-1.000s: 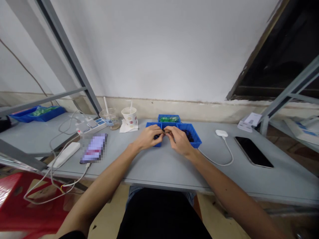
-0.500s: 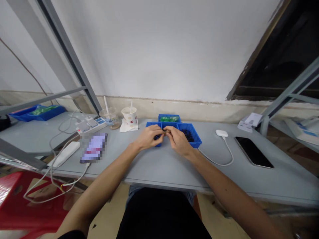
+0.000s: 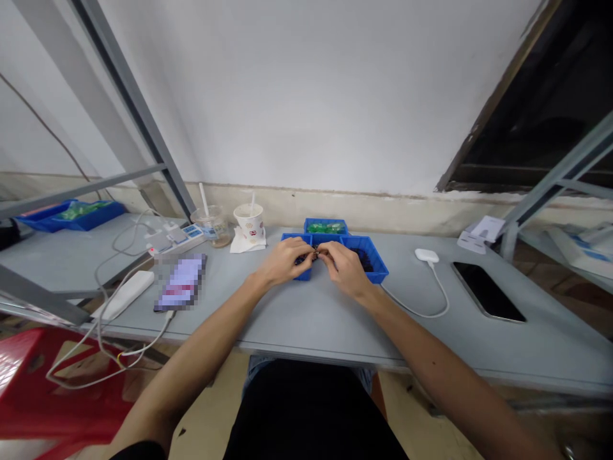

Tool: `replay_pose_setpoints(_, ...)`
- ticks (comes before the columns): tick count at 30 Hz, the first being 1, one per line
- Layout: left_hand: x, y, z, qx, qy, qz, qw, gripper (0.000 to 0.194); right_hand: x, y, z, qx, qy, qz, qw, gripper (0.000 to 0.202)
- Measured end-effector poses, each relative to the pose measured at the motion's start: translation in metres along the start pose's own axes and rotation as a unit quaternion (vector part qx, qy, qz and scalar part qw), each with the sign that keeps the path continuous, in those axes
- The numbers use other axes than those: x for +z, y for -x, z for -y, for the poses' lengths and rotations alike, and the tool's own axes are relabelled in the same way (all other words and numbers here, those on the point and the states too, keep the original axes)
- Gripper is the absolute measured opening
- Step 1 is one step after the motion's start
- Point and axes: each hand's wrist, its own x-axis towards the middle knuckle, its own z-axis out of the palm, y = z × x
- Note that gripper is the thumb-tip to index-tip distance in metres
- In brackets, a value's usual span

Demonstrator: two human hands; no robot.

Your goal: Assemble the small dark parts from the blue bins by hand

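My left hand (image 3: 286, 260) and my right hand (image 3: 341, 266) meet fingertip to fingertip over the blue bins on the table. Both are closed in a pinch on something small and dark, too little to name. Under my left hand is the left blue bin (image 3: 303, 273) with dark small parts in it. To the right of my right hand stands another blue bin (image 3: 379, 268), holding black small parts. Between them a middle blue bin (image 3: 330, 239) is partly hidden by my fingers. Behind it sits a blue bin (image 3: 345, 227) with green pieces.
A paper cup (image 3: 249, 223) and a clear plastic cup (image 3: 214, 229) with straws stand back left. A power strip (image 3: 188, 243), cables and a blurred phone (image 3: 182, 283) lie left. To the right are a white earphone case (image 3: 426, 255) on a cable and a black phone (image 3: 487, 292).
My fingertips have parted slightly, so a bit of the small dark thing shows between them. The arms stay nearly in place.
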Motion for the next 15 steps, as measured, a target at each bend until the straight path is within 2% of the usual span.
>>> replay_pose_setpoints(10, -0.0008, -0.0003, -0.0032, 0.015, -0.003, 0.016, 1.0, 0.026, 0.0022, 0.0018, -0.0036, 0.013, -0.004, 0.029, 0.999, 0.018)
replay_pose_setpoints(15, 0.0018, -0.001, -0.0062, 0.023, -0.006, 0.023, 0.999, 0.025, -0.0002, 0.0003, -0.0006, 0.019, 0.013, 0.047, 0.999, 0.028)
